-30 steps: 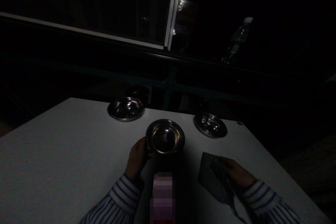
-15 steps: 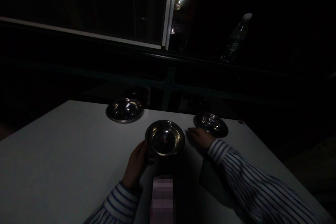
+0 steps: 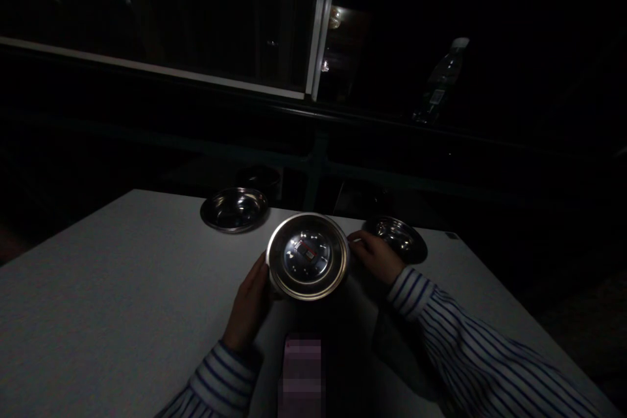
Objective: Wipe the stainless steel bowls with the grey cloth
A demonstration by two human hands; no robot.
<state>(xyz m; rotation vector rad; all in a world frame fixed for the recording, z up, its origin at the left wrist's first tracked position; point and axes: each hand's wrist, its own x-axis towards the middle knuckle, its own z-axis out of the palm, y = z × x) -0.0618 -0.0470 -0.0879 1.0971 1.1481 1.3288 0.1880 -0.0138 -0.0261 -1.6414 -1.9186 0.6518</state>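
A shiny metal bowl (image 3: 307,258) is held up between my hands over the near-middle of the table, its round face tilted toward me. A small red-and-white label shows at its centre. My left hand (image 3: 248,304) grips its left side, with some fingers hidden behind it. At the right rim, the fingertips of my right hand (image 3: 376,257) are closed on the edge. Just behind my right hand lies a second metal dish (image 3: 406,241), partly covered by the hand. A third metal dish (image 3: 235,210) rests at the table's back edge, left of the held bowl.
The white table (image 3: 127,287) has its far edge just behind the dishes. A pixelated pinkish object (image 3: 301,372) is low in the middle. A clear plastic bottle (image 3: 441,81) with a white cap stands beyond the table, near a window frame (image 3: 321,26). The room is dark.
The bowl has tipped so its face turns more toward me, and its label shows more clearly. My right hand, apart from the bowl before, now meets its right rim.
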